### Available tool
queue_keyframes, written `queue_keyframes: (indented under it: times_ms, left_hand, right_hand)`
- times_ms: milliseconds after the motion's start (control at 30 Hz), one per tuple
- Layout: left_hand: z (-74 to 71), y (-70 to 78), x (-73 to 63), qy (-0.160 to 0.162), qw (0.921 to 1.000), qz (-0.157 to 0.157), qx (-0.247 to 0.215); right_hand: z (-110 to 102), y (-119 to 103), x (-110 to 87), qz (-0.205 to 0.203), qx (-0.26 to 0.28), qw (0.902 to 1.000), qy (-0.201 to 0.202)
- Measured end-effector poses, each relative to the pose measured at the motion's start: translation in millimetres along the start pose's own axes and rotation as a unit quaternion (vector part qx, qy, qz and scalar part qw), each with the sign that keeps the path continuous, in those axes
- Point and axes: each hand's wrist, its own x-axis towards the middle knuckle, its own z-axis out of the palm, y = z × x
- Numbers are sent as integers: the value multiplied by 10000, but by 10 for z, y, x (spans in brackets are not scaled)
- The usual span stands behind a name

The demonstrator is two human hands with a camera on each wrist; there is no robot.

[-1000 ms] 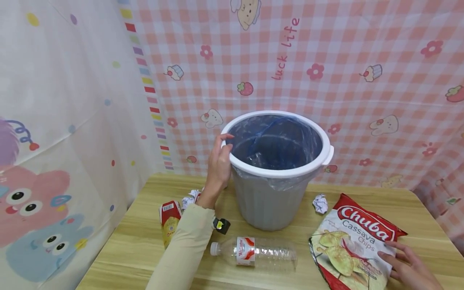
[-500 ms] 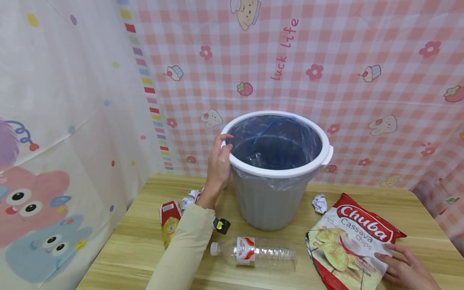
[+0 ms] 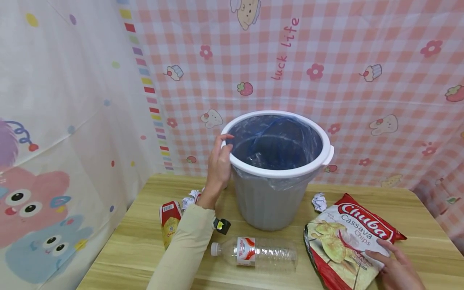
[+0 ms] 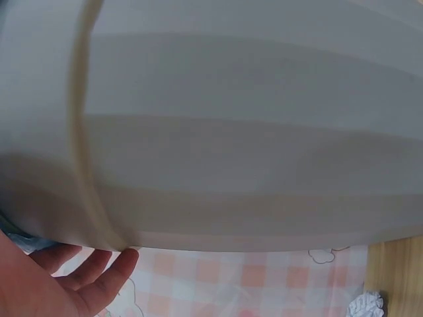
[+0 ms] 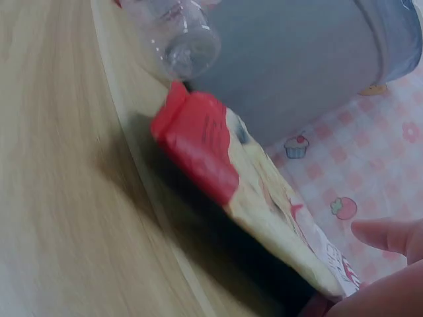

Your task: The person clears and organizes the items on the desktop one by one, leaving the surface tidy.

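Note:
A grey trash can (image 3: pixel 270 201) with a white rim and a clear liner stands upright at the table's middle. My left hand (image 3: pixel 219 163) grips its rim on the left, fingers hooked over the edge; the left wrist view shows several fingertips (image 4: pixel 122 267) against the can's outer side. At the right lies a bag of cassava chips (image 3: pixel 348 241), red and white. My right hand (image 3: pixel 398 266) touches its right side with fingers extended; some fingers are hidden. Seen from the right wrist, the chip bag (image 5: pixel 264 198) is tilted, with dark shadow beneath its near side.
A clear plastic bottle (image 3: pixel 268 253) lies in front of the can. Left of it, partly behind my sleeve, are a red and yellow carton (image 3: pixel 169 219) and crumpled paper (image 3: pixel 187 201). Another paper ball (image 3: pixel 320 202) sits between can and chip bag. Patterned curtains (image 3: pixel 355 100) hang behind.
My right hand has moved left across the chip bag's right side, and the bag has shifted slightly left and turned. The left hand and trash can have stayed still.

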Motion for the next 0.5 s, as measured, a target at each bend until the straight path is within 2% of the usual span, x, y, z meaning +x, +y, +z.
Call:
queue_keyframes:
  times_ms: [133,333,400,500]
  left_hand:
    - [0,-1,0,-1,10000,10,5]
    - [-2,2,3,-2,10000,-10,53]
    - [-2,-3,4,-14,10000,-13,48]
    - [-2,-6,1,-17,10000,-9,55]
  right_hand:
    - [56,42,19,-43,275,9995,-130]
    - [140,65,-33,-226,354,9990,-124]
    - [165,52,-56,-161,236,9995,-94]
    - [220,21,-33,180,182,9997,-28]
